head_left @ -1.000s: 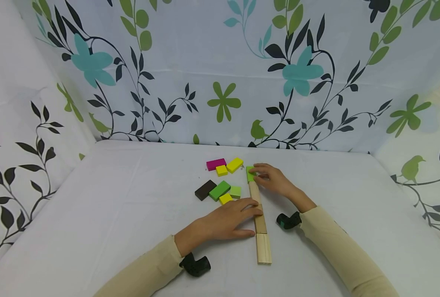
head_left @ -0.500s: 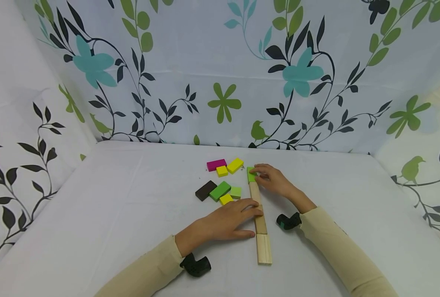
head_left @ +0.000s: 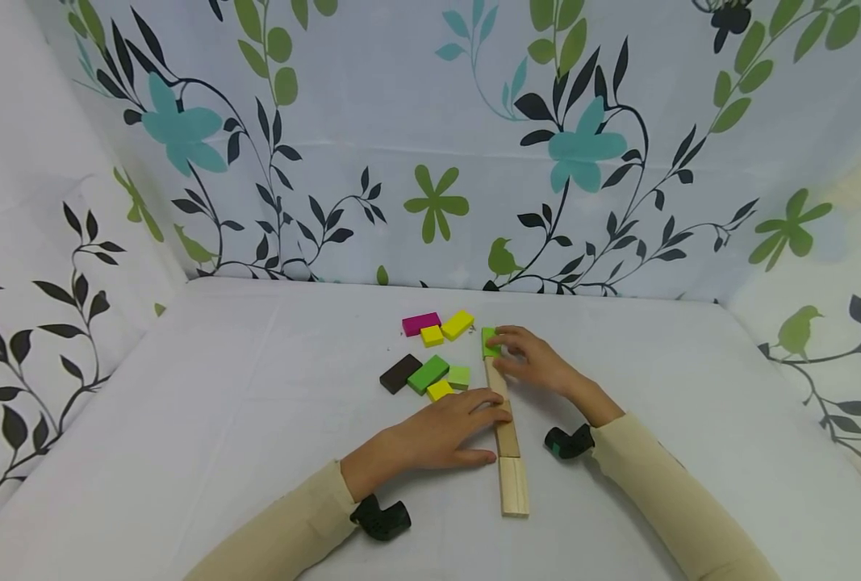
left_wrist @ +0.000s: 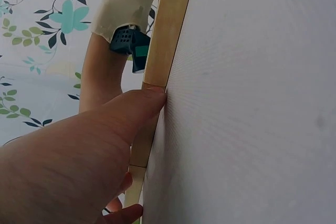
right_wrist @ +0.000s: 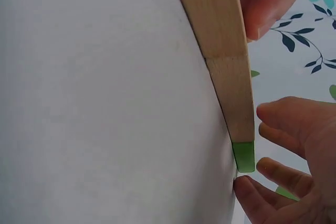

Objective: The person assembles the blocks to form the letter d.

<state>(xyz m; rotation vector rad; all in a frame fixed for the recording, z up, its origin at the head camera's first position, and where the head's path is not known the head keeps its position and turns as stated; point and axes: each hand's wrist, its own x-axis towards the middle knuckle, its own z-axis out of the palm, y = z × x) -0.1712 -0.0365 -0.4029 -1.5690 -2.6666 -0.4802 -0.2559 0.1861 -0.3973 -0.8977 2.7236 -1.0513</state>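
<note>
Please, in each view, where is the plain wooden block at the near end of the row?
Head: the wooden block is below and right of centre.
Left wrist: the wooden block is at top centre.
Right wrist: not in it.
Shared landmark: the left hand, in all three.

We see soft, even light on the white tablecloth (head_left: 256, 403), faint shadows beside both sleeves (head_left: 680, 492), and a dimmer left wrist view, the left hand (left_wrist: 79, 148) darkly shaded.

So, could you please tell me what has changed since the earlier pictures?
The right hand has drawn slightly right and back, its fingers spreading, seemingly easing off the green end block. The left hand stays on the wooden row; the loose blocks haven't moved.
</note>
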